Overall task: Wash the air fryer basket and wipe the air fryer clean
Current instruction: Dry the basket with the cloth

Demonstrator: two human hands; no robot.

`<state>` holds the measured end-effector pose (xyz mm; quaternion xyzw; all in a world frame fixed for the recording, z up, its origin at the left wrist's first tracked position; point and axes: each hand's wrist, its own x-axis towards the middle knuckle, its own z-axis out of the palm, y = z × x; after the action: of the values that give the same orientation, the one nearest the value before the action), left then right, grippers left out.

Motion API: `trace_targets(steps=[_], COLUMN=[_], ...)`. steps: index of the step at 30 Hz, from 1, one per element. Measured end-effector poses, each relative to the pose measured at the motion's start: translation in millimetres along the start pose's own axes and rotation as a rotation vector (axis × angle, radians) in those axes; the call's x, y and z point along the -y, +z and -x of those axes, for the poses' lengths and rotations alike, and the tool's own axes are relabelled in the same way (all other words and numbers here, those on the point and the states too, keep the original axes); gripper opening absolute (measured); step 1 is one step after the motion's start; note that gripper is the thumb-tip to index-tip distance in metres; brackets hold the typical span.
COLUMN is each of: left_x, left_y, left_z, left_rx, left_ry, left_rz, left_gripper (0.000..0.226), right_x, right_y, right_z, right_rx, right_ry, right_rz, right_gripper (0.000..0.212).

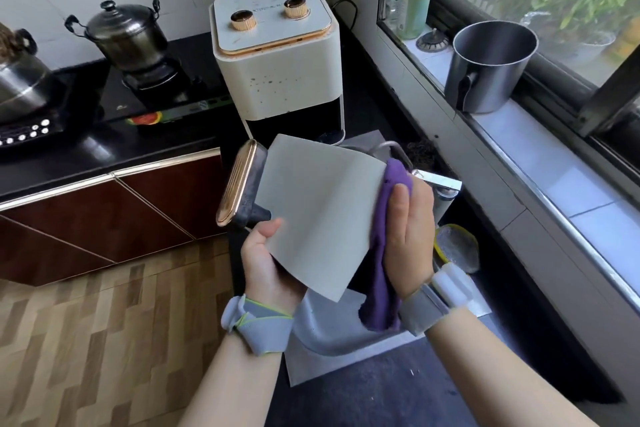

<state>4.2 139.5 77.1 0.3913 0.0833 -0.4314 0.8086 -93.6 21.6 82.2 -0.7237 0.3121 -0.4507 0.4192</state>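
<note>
Wiping the basket over the sink

Held above the sink point(311, 333), the air fryer basket point(318, 211) tilts bottom-up — its gold-trimmed handle point(239, 184) points up-left, towards the air fryer point(277, 59) on the counter. The left hand point(266, 260) grips its lower corner (thumb on the base). The right hand point(410, 236) presses a purple cloth point(384, 253) against its right edge — windowsill wall close beside.

1. Centre frame: blocked by air fryer basket point(318, 215), held over sink point(346, 333) w/ both hands.
2. Just above: air fryer point(277, 59) on black counter point(104, 149).
3. Upper left: lidded pot point(124, 31) on stove.
4. Upper right sill: steel pot point(488, 66), soap bottle point(415, 0).
5. Lower left: open floor point(86, 340).
</note>
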Motion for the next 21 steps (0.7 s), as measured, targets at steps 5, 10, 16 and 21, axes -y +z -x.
trace_targets(steps=[5, 10, 16, 21], left_x=[-12, -31, -35, -21], left_y=[-10, -35, -45, -16], left_z=[0, -2, -13, -10], left_rx=[0.037, -0.070, -0.176, -0.036], left_ry=[0.041, 0.011, 0.120, -0.131], left_rz=[0.019, 0.004, -0.312, -0.490], left_gripper=[0.034, 0.033, 0.023, 0.013], right_x=[-3, -8, -18, -25], right_y=[-4, -46, -69, -54], right_z=[-16, -43, -42, -30], right_rx=[-0.117, -0.321, 0.113, 0.436], right_ry=[0.122, 0.263, 0.433, 0.376], right_rz=[0.063, -0.094, -0.112, 0.012], right_gripper=[0.037, 0.041, 0.047, 0.020])
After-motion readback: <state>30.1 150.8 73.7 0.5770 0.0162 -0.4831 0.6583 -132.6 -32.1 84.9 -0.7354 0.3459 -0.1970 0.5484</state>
